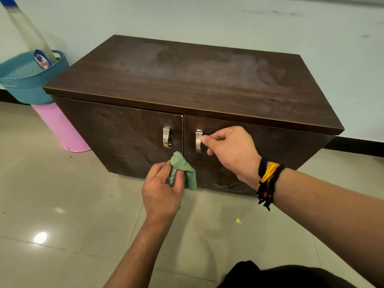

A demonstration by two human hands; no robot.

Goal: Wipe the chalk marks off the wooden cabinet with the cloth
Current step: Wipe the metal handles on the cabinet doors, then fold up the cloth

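A low dark wooden cabinet (187, 80) with two doors stands against the wall. Faint whitish smears show on its top and on the left door. My left hand (162, 190) grips a bunched green cloth (184, 170), held against the lower part of the doors near the centre gap. My right hand (230, 150) pinches the metal handle of the right door (198, 140). The left door's handle (166, 139) is free. Both doors look closed.
A teal basket (25, 80) holding a spray bottle (29, 34) sits on a pink bin (62, 129) left of the cabinet. Glossy tiled floor (62, 204) lies in front, with a small yellow scrap (238, 220). A thread bracelet is on my right wrist.
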